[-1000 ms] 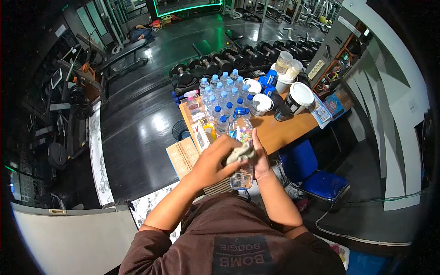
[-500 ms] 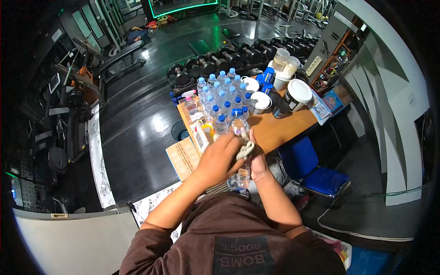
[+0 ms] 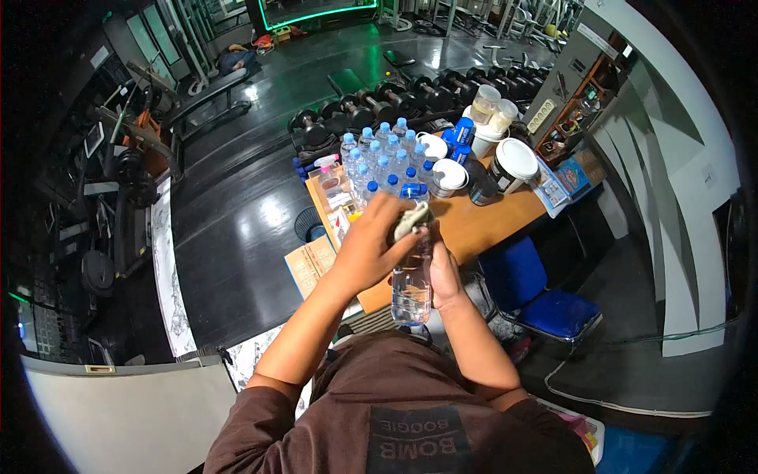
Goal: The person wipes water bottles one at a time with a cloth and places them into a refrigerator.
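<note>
A clear plastic water bottle [image 3: 411, 296] with a blue cap stands nearly upright in front of my chest, its cap pointing away from me. My right hand [image 3: 446, 276] is closed around its right side. Over the bottle's upper part my left hand [image 3: 365, 246] presses a bunched pale cloth [image 3: 412, 223], fingers closed on it. Part of the bottle's upper body is hidden by the cloth and fingers. Just beyond my hands, several blue-capped bottles [image 3: 383, 164] stand grouped on the wooden table [image 3: 505, 217].
White-lidded tubs [image 3: 516, 158], blue boxes [image 3: 459, 141] and a dark jar [image 3: 483, 189] stand on the table's right part. An orange-brown carton [image 3: 312, 263] lies at left. A blue chair [image 3: 545, 300] is at right, a dumbbell rack [image 3: 395, 103] behind the table.
My left hand and the cloth have shifted slightly up along the bottle. More of the bottle's lower body shows now, and its cap has tilted farther away.
</note>
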Action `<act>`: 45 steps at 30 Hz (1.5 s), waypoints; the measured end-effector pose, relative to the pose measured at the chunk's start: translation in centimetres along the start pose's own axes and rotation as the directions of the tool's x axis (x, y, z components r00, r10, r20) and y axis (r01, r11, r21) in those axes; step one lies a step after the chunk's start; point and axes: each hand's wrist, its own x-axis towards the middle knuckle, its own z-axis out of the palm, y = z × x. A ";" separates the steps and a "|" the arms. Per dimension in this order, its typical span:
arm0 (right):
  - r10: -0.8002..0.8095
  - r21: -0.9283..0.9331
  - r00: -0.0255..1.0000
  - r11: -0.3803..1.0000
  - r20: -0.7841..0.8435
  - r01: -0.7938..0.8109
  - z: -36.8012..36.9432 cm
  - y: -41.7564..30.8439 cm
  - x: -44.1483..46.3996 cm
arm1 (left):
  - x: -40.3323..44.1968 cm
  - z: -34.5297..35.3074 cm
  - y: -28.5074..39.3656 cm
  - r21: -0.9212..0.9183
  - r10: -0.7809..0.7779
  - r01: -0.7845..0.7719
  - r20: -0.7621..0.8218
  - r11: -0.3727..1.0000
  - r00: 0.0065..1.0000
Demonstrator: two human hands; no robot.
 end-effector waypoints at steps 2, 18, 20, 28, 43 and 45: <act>-0.023 0.131 0.987 0.990 -0.162 0.045 0.6 0.1 0.9 | -0.7 0.8 -0.3 0.007 0.002 -0.002 0.060 1.000 0.998; -0.047 -0.044 0.985 0.998 -0.164 0.040 1.4 -0.5 1.5 | -1.5 0.0 -2.0 -0.125 0.067 -0.071 -0.041 0.990 0.997; -0.012 0.043 0.962 0.999 -0.272 0.024 2.5 -0.5 1.7 | -1.1 0.4 -2.1 -0.123 0.062 -0.064 -0.022 0.990 0.998; -0.033 -0.150 0.963 0.989 -0.268 -0.008 -0.2 -2.3 2.3 | -6.7 1.0 0.6 -0.142 0.070 -0.031 0.277 0.989 0.958; -0.047 -0.018 0.980 0.999 -0.192 0.045 0.3 1.8 2.4 | 0.1 1.0 -2.5 0.003 -0.121 0.121 0.029 0.993 0.992; -0.051 0.086 0.979 0.994 -0.197 0.069 -0.8 1.8 2.9 | -1.6 1.5 -2.0 -0.037 -0.087 0.091 0.086 0.995 0.992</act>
